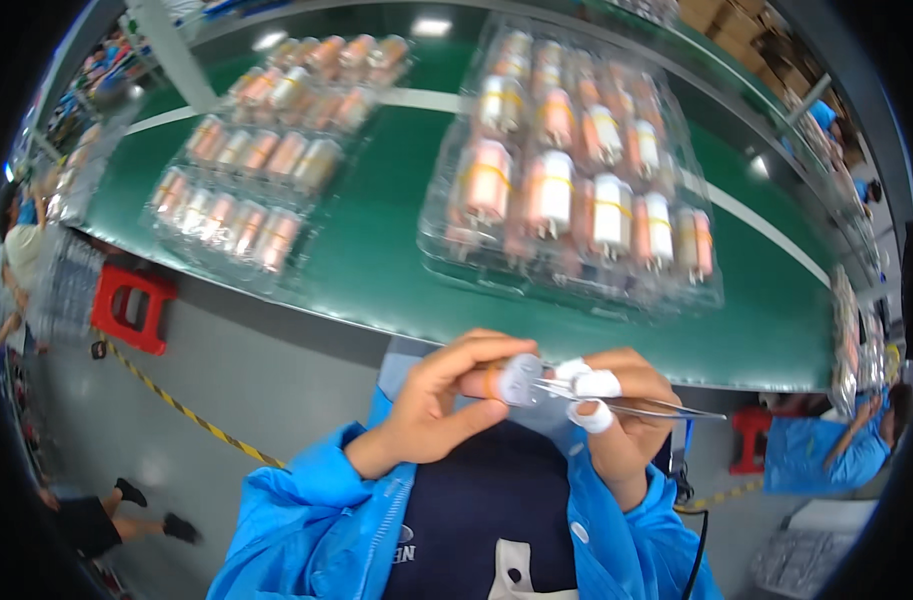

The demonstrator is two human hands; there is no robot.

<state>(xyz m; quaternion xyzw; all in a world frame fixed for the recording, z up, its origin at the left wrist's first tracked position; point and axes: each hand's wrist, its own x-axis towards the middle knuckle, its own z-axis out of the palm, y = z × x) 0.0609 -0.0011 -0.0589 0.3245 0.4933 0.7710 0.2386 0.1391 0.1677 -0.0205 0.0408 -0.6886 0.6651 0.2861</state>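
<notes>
My left hand point(438, 402) is closed around a small cylindrical part point(519, 381), held on its side in front of my chest. Its pale grey end face, with small holes or pins, points toward my right hand, and an orange band circles its body. Between the fingers of my right hand point(624, 392) is a pair of metal tweezers point(666, 410). Their tips meet or nearly meet the end face; exact contact I cannot tell. White finger covers wrap several fingertips of that hand. Both hands are just off the near edge of the green work surface point(371, 235).
Clear plastic trays point(566, 288) of white and pink cylinders are stacked ahead on the right. Another tray group point(231, 278) lies at the left. Red stools point(134, 308) stand below on both sides. A person in blue point(826, 445) is at the far right.
</notes>
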